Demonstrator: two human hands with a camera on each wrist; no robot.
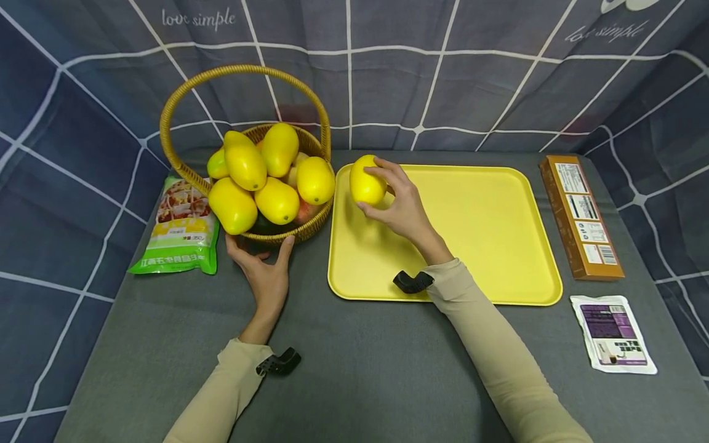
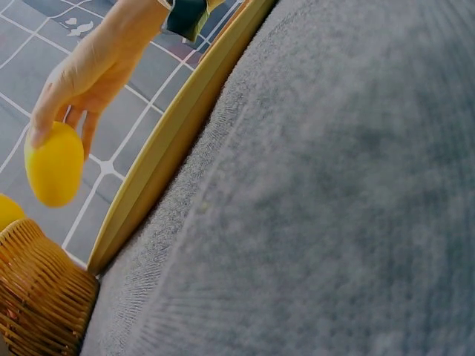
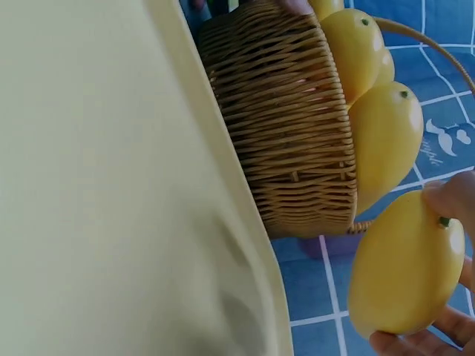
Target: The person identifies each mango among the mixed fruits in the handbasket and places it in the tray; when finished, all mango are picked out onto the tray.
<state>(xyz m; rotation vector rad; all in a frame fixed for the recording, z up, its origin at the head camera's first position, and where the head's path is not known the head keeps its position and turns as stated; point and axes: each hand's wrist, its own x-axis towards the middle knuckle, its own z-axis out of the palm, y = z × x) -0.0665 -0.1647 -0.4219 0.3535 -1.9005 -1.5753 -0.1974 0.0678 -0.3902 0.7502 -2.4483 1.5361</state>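
Yellow tray [image 1: 471, 240], right. Wicker basket [image 3: 297, 133], left; heaped fruit [image 1: 277, 200] could roll off if knocked. Left hand [image 1: 266, 277] spread wide against basket's near side. Right hand [image 1: 407, 209]: grip holds one yellow fruit [image 1: 364, 182], raised at tray's far-left corner; smooth skin, fingertip hold, might slip.

On the grid-patterned cloth [image 1: 396, 89], you can read "love simple" twice, at upper left and upper right. You cannot resolve the print on the green packet [image 1: 180, 234], brown box [image 1: 581, 216] or white pouch [image 1: 613, 335].
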